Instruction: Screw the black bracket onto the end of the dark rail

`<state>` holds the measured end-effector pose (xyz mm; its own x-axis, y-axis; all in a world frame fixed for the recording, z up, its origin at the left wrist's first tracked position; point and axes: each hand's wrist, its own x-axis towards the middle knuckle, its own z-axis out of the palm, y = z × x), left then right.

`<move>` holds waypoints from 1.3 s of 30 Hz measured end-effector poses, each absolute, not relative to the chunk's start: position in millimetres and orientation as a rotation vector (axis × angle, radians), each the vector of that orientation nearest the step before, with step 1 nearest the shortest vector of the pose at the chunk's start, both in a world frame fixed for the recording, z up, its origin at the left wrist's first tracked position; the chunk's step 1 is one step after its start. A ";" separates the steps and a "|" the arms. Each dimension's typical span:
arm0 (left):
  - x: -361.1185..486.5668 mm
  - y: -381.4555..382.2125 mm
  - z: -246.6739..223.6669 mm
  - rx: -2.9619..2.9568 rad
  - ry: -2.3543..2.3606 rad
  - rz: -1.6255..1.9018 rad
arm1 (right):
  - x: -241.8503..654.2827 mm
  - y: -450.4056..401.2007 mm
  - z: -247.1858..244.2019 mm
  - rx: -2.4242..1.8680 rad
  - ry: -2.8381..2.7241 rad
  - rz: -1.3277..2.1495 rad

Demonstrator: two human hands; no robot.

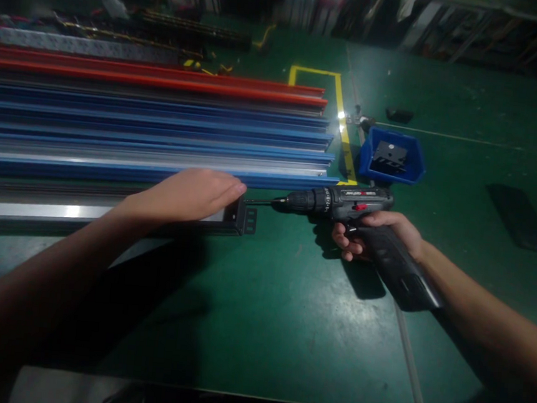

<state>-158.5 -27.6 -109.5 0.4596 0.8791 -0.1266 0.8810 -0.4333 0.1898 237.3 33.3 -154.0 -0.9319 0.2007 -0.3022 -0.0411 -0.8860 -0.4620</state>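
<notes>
A black cordless drill [360, 203] is held in my right hand [378, 236], its fingers wrapped round the grip near the trigger. The drill lies level and its long bit points left, the tip at the end of a black and silver profile [74, 211]. My left hand [189, 194] rests over that profile's right end, fingers together and pressed on it. A small black slotted bracket [250, 220] sticks out from the profile's end. What lies under my left palm is hidden.
Blue profiles [161, 142] and a red profile [166, 79] lie side by side behind. A blue bin [415, 161] holds dark metal plates. A dark object [399, 115] sits behind it. Dark strips with wires lie at the back left. A blurred hand shows top left.
</notes>
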 end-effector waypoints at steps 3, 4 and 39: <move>-159.2 -27.3 -110.3 2.485 1.525 -0.013 | 236.9 33.0 -152.5 -0.536 -0.677 2.895; -159.3 -27.2 -110.4 2.485 1.526 -0.012 | 236.8 32.9 -152.3 -0.533 -0.672 2.899; -156.5 -27.4 -107.0 2.489 1.550 -0.018 | 238.8 36.8 -154.9 -0.499 -0.612 2.955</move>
